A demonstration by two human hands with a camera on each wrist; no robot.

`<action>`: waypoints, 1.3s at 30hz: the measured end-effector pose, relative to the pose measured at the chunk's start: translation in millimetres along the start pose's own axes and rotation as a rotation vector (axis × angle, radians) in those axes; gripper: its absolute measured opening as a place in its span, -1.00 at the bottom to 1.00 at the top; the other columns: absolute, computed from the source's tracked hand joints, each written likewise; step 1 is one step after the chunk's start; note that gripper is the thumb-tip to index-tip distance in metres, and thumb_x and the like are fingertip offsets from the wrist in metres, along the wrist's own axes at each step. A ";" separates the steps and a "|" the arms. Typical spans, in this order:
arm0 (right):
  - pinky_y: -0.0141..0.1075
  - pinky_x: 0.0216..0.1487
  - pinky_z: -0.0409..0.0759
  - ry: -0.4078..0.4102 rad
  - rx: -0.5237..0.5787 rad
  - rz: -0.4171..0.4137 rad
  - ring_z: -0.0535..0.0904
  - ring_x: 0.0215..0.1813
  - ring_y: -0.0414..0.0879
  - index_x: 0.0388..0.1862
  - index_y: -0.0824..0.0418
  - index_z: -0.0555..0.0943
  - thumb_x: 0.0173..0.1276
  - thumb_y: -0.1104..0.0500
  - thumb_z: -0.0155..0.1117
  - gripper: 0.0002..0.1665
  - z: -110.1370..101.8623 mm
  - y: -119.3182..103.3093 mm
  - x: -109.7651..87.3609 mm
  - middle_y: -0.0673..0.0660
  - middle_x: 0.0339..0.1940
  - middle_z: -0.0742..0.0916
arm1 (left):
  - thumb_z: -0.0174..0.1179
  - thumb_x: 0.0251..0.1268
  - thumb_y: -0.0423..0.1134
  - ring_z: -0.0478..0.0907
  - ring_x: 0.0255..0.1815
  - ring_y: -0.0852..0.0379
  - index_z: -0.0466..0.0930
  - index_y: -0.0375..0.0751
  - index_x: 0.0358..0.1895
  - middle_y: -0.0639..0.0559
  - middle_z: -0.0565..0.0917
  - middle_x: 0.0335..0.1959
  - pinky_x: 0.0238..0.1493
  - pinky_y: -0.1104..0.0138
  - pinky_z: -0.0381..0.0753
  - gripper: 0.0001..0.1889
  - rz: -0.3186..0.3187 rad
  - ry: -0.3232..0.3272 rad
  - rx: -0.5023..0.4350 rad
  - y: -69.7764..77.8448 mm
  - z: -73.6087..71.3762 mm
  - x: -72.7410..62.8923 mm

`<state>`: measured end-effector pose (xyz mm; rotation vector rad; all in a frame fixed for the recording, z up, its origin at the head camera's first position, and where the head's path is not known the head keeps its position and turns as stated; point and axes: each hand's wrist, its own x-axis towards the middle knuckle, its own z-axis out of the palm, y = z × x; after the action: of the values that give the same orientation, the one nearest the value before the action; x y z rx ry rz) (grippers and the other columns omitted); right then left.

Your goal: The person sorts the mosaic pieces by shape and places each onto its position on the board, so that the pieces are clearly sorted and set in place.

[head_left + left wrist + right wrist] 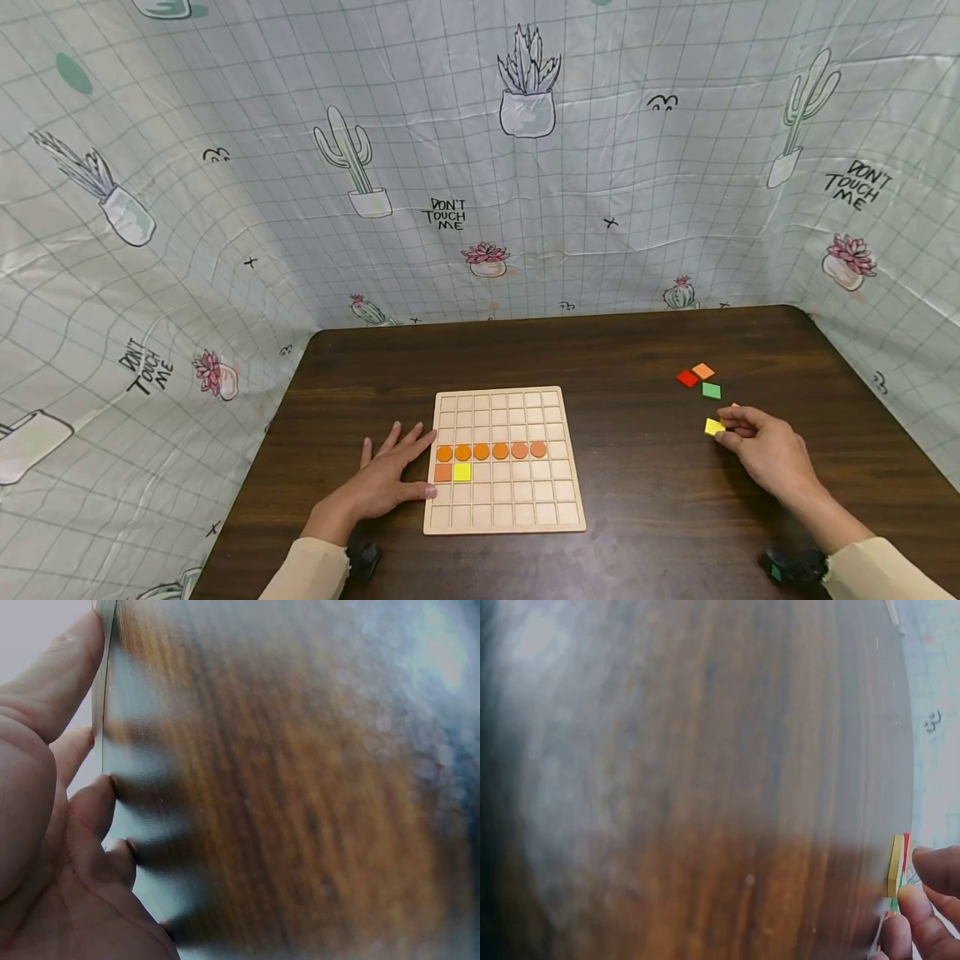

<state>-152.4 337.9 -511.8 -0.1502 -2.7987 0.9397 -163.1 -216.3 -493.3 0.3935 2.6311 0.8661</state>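
A square wooden grid board [504, 527] lies on the table. One row bears several orange round pieces [482, 452]; below their left end sit an orange square tile [443, 472] and a yellow square tile [462, 472]. My left hand [386, 479] rests at the board's left edge, fingers spread, thumb tip touching the rim; the left wrist view shows the fingers [94, 806] along that edge. Off to the right, my right hand [768, 450] pinches another yellow square tile [713, 427] at its fingertips. In the right wrist view this yellow tile [894, 866] shows beside the thumb.
Beyond the right hand lie a red tile [687, 378], an orange tile [703, 371] and a green tile [711, 391]. Another orange piece [735, 406] is mostly hidden by the fingers. Patterned cloth [570, 183] surrounds the dark wooden table [630, 358] at the back and sides.
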 end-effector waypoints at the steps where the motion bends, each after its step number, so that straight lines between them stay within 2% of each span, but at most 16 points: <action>1: 0.03 -0.08 0.52 -0.005 0.002 -0.002 0.75 -0.08 0.11 0.18 0.40 0.69 0.46 0.17 0.40 -0.58 -0.5 0.2 0.1 0.39 0.02 0.80 | 0.48 0.29 0.05 -0.34 0.77 -0.32 0.21 0.05 0.69 -0.13 0.07 0.75 0.55 -0.41 -0.65 -0.05 0.000 0.000 0.001 0.0 0.0 0.1; 4: 0.06 -0.07 0.57 -0.032 0.005 -0.009 0.73 -0.01 0.22 0.24 0.41 0.65 0.48 0.15 0.40 -0.53 -3.2 1.9 0.2 0.41 0.05 0.78 | 0.48 0.30 0.05 -0.35 0.77 -0.32 0.21 0.05 0.69 -0.13 0.07 0.75 0.55 -0.41 -0.65 -0.06 0.003 -0.002 0.001 -0.1 -0.3 0.3; 8: 0.20 -0.03 0.58 -0.099 -0.003 -0.019 0.62 0.11 0.37 0.34 0.41 0.58 0.50 0.12 0.40 -0.44 -8.3 6.2 1.8 0.49 0.16 0.70 | 0.48 0.30 0.04 -0.35 0.77 -0.32 0.21 0.04 0.69 -0.13 0.08 0.75 0.55 -0.41 -0.64 -0.06 0.012 -0.002 0.002 -0.5 -0.9 0.6; 11: 0.24 0.01 0.55 -0.148 -0.014 -0.017 0.55 0.16 0.39 0.38 0.41 0.56 0.50 0.09 0.41 -0.39 -11.0 9.0 3.4 0.54 0.33 0.59 | 0.48 0.31 0.03 -0.35 0.77 -0.31 0.21 0.04 0.69 -0.13 0.08 0.75 0.55 -0.41 -0.64 -0.06 0.015 -0.003 0.005 -1.0 -1.1 0.5; 14: 0.23 0.01 0.54 -0.176 -0.019 -0.009 0.52 0.18 0.40 0.39 0.39 0.57 0.50 0.03 0.41 -0.36 -11.9 10.8 4.5 0.56 0.41 0.52 | 0.47 0.32 0.03 -0.35 0.77 -0.31 0.21 0.04 0.70 -0.13 0.07 0.75 0.55 -0.41 -0.65 -0.07 0.015 -0.004 0.004 -1.4 -1.0 0.1; 21: 0.21 -0.05 0.53 -0.180 -0.031 0.006 0.54 0.13 0.41 0.37 0.39 0.59 0.49 -0.05 0.42 -0.32 -11.2 13.3 5.6 0.58 0.27 0.55 | 0.47 0.32 0.04 -0.36 0.77 -0.31 0.21 0.05 0.70 -0.13 0.07 0.75 0.55 -0.40 -0.65 -0.07 0.014 -0.004 -0.007 -1.5 -0.6 -0.9; 30: 0.10 -0.14 0.51 -0.132 -0.069 -0.022 0.59 0.05 0.38 0.28 0.41 0.65 0.46 0.00 0.45 -0.39 -8.8 13.0 7.3 0.56 0.13 0.63 | 0.47 0.32 0.04 -0.35 0.77 -0.32 0.20 0.04 0.70 -0.13 0.06 0.75 0.55 -0.40 -0.66 -0.06 0.010 -0.001 -0.004 -1.1 -0.2 -1.5; 39: 0.05 -0.19 0.52 -0.123 -0.078 -0.016 0.62 0.00 0.37 0.21 0.42 0.69 0.46 0.06 0.45 -0.48 -8.5 11.0 7.4 0.54 0.06 0.66 | 0.46 0.32 0.03 -0.35 0.77 -0.33 0.20 0.03 0.70 -0.14 0.06 0.75 0.55 -0.40 -0.67 -0.07 0.013 0.002 -0.005 -0.7 -0.3 -1.7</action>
<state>-157.5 352.8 -510.7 -0.0837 -2.9462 0.8644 -161.8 -217.6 -493.1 0.4091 2.6302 0.8778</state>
